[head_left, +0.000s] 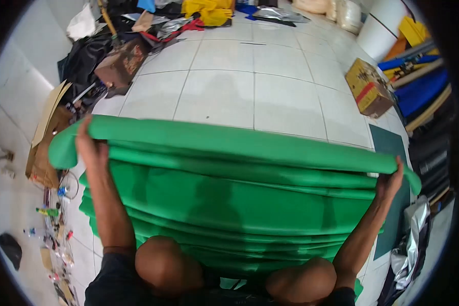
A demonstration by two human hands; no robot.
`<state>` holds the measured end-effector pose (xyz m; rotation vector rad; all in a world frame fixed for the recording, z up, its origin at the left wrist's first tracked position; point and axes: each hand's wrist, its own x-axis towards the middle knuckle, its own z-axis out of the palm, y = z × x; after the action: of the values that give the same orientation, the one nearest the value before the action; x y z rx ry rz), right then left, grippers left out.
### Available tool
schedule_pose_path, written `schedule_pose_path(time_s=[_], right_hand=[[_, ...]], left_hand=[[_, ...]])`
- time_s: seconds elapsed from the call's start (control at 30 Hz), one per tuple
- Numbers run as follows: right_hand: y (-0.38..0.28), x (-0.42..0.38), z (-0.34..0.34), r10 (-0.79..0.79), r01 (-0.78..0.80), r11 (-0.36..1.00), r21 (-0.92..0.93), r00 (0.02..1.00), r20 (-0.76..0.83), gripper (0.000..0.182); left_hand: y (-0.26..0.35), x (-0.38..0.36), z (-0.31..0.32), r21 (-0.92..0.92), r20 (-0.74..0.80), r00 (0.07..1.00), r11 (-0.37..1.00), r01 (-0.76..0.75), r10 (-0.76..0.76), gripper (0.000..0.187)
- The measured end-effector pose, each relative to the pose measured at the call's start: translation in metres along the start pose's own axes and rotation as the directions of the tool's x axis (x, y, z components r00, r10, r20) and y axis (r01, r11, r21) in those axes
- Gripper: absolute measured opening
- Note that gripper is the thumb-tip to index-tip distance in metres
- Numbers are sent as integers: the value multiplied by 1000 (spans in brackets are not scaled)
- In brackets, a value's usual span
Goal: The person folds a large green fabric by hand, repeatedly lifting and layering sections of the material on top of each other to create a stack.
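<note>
A wide green sheet of soft, thick material lies in several folded layers on the tiled floor in front of my knees. Its far edge curls over into a roll that spans almost the whole width. My left hand grips that rolled edge near its left end. My right hand grips the same edge near its right end. Both arms reach forward over the stacked layers.
A cardboard box stands at the right. Blue and yellow rolls lie along the right wall. Cardboard, black bags and scraps are piled at the left and back. A dark mat lies by the sheet's right end.
</note>
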<state>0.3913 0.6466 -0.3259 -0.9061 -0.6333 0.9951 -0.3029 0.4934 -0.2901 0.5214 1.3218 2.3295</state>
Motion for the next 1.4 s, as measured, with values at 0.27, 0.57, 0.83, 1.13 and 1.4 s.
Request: schedule_pose_path(time_s=[0.27, 0.57, 0.83, 1.13, 1.4], right_hand=[[14, 124, 112, -30, 144, 915, -378, 956, 292, 33], [183, -70, -80, 378, 478, -46, -877, 821, 427, 41], [173, -131, -113, -80, 105, -132, -986, 990, 116, 43], [186, -63, -178, 272, -654, 482, -583, 744, -610, 38], [167, -40, -157, 554, -707, 632, -319, 699, -453, 30]], left_hand=[[-21, 98, 136, 26, 30, 982, 982, -186, 185, 17], [-207, -101, -88, 841, 347, 759, -176, -512, -551, 58], [-191, -132, -171, 976, 192, 978, -84, -199, -81, 61], [-204, -50, -211, 562, -398, 672, 413, 717, -624, 45], [-223, -23, -206, 300, -230, 642, 575, 762, -731, 26]])
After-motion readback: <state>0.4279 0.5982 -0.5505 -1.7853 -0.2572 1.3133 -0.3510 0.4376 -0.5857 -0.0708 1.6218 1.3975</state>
